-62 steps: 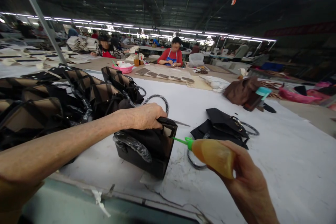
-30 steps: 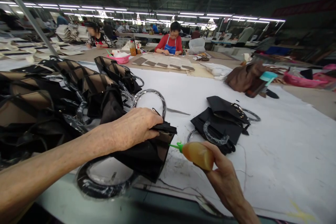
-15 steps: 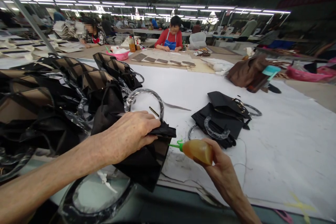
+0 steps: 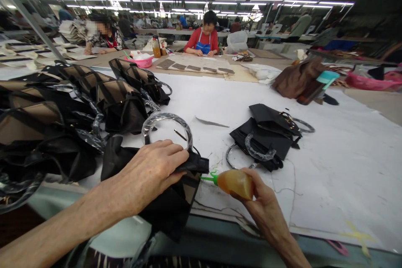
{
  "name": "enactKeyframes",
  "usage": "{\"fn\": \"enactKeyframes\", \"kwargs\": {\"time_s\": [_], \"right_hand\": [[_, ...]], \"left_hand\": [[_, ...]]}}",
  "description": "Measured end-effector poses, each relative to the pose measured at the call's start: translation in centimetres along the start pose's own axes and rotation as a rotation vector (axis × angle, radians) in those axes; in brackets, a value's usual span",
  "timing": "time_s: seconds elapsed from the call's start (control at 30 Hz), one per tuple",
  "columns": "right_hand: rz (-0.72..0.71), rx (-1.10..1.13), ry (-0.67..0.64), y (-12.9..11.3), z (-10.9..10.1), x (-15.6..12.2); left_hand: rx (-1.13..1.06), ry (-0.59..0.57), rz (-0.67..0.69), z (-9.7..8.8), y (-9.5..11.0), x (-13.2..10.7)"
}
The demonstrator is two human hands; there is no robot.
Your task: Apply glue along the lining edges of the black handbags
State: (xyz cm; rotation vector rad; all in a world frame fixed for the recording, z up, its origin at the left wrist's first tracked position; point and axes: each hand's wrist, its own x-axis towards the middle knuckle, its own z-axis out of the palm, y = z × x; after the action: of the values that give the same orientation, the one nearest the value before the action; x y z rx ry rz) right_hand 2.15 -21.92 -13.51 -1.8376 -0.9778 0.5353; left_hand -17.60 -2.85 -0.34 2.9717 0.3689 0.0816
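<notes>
My left hand (image 4: 157, 167) grips the top edge of a black handbag (image 4: 169, 209), thumb below and fingers above. A round handle (image 4: 168, 118) wrapped in clear film stands up behind those fingers. The bag hangs over the table's near edge, its lower part dark and partly hidden by my forearm. In my right hand (image 4: 260, 192) is a squeeze bottle (image 4: 235, 183) of amber liquid, held on its side. Its thin green nozzle points left and reaches the bag's edge just below the black strip; whether it touches cannot be made out.
Several black bags with tan panels (image 4: 109, 92) crowd the left. Two black bags (image 4: 266, 138) lie on the white-covered table (image 4: 329, 167) at right. A thin grey strip (image 4: 212, 122) lies between. A brown bag (image 4: 295, 77) stands farther back. Co-workers sit across the table.
The bag's wrapped handle has shifted slightly left, and the lower handle has dropped mostly out of sight. The bottle's nozzle has come closer to the bag's edge.
</notes>
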Motion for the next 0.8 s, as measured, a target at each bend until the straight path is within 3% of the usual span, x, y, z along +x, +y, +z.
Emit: {"fn": "enactKeyframes", "kwargs": {"time_s": [0.37,0.8], "right_hand": [[0.068,0.065,-0.037,0.7,0.0,-0.2],[0.117,0.115,-0.026,0.9,0.3,-0.8]], "left_hand": [[0.04,0.162,0.039,1.6,0.8,-2.1],[0.064,0.267,0.068,2.5,1.4,-3.2]]}}
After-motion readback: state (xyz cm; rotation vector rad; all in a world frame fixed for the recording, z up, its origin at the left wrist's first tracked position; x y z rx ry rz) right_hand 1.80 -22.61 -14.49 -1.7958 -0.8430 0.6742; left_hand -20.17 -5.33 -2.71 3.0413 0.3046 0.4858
